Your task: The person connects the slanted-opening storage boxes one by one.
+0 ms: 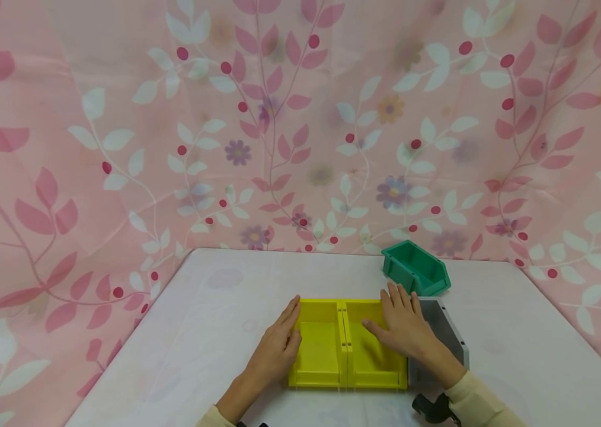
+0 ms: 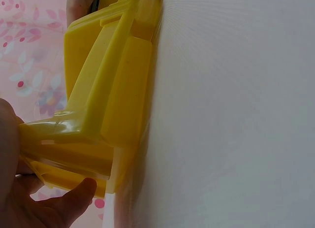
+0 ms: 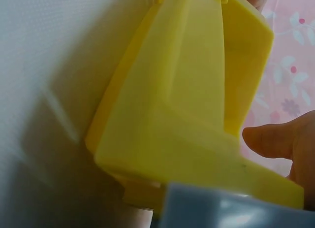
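Note:
Two yellow bins stand side by side in the head view, the left yellow bin (image 1: 319, 347) and the right yellow bin (image 1: 375, 356). A grey bin (image 1: 452, 326) sits against the right one's outer wall. My left hand (image 1: 274, 350) lies along the left bin's outer wall, fingers fairly straight. In the left wrist view its fingertips (image 2: 88, 187) touch the yellow plastic. Over the seam between the right yellow bin and the grey bin rests my right hand (image 1: 407, 326), fingers extended and thumb spread over the yellow one. The right wrist view shows that thumb (image 3: 268, 139) above the rim.
Behind the grey bin, a green bin (image 1: 418, 270) stands at an angle near the table's back edge. The white-covered table (image 1: 183, 332) meets a pink floral cloth (image 1: 300, 130). A black strap piece (image 1: 434, 409) shows at the right wrist.

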`<state>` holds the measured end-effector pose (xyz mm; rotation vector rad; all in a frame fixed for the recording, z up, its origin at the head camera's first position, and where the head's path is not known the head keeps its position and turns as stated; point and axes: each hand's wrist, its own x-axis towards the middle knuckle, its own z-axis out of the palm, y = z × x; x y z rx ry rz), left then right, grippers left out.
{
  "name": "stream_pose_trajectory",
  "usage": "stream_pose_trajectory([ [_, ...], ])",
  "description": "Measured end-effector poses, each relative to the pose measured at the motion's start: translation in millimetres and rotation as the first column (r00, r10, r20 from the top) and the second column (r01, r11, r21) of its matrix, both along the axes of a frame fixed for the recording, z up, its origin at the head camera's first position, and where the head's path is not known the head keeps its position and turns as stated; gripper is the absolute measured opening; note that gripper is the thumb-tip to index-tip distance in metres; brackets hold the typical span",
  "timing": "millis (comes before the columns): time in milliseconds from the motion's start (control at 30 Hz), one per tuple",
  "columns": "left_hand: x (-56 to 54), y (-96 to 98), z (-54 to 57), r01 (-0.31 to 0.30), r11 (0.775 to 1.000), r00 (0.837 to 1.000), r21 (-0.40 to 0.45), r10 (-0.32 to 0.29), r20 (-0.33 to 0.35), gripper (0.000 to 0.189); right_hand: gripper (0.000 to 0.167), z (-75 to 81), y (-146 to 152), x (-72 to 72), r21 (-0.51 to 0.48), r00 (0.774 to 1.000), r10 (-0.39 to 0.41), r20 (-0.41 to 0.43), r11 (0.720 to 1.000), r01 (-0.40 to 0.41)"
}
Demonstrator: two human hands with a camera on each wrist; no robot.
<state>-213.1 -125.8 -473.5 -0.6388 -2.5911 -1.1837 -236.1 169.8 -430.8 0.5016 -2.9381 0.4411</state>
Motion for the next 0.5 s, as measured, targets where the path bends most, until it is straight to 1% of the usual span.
stream_pose_trajectory([
  [500, -0.4, -0.5, -0.3, 0.005, 1.0, 1.0, -0.003, -0.005, 0.005, 0.054, 0.086, -4.4, -1.5, 0.1, -0.003, 1.0, -0.012, -0.004, 1.0, 0.012],
])
